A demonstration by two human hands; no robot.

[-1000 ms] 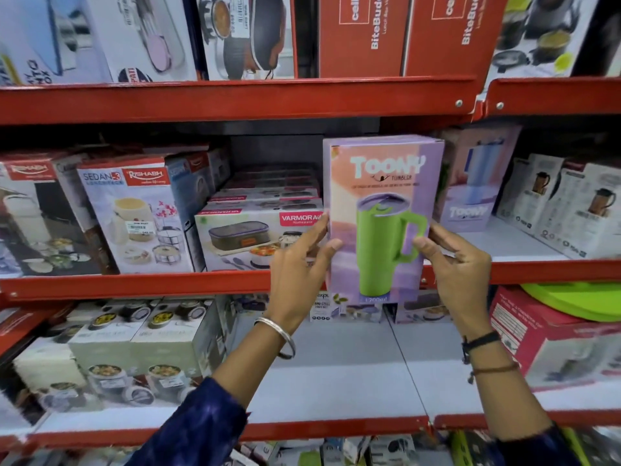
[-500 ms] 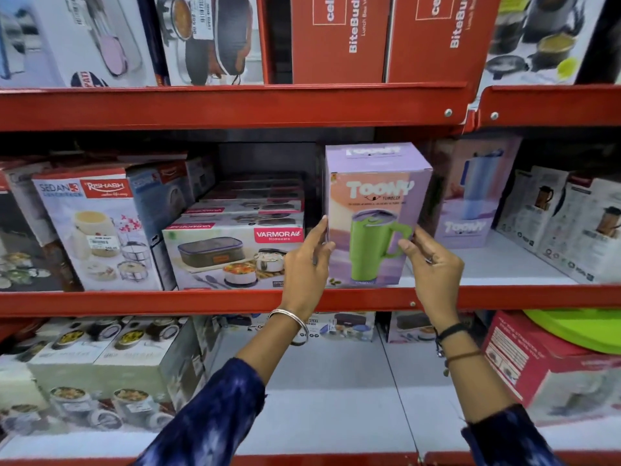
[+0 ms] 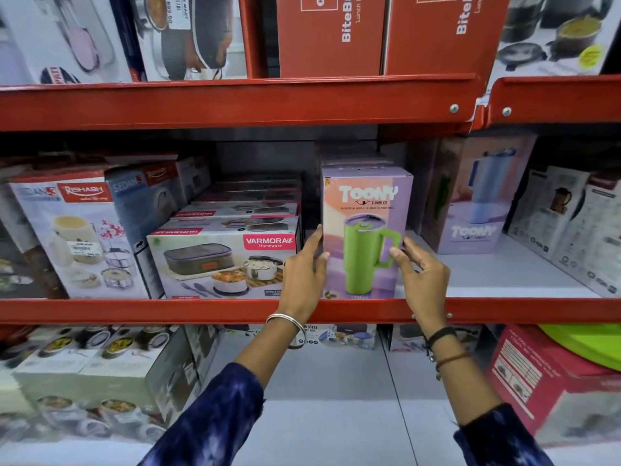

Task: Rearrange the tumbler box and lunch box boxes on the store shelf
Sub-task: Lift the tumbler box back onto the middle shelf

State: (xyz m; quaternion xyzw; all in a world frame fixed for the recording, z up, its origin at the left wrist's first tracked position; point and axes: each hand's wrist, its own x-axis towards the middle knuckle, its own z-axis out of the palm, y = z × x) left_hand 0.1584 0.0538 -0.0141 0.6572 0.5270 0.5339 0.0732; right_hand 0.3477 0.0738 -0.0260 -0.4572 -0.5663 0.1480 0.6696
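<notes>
BiteBuddy boxes point(image 3: 331, 35) cropped, left shelf boxes point(image 3: 67, 398) blurred

The middle shelf point(image 3: 504, 274) carries two Toony tumbler boxes in plain view: one point(image 3: 366, 230) at the front and one point(image 3: 470, 196) further right. Two red BiteBuddy lunch boxes point(image 3: 331, 35) stand above. Two hands point(image 3: 304, 274) are in view.

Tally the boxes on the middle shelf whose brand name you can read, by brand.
Toony tumbler boxes: 2, one with a green tumbler and one with a blue tumbler
Varmora lunch box: 1
Rishabh lunch box: 1
Total: 4
</notes>
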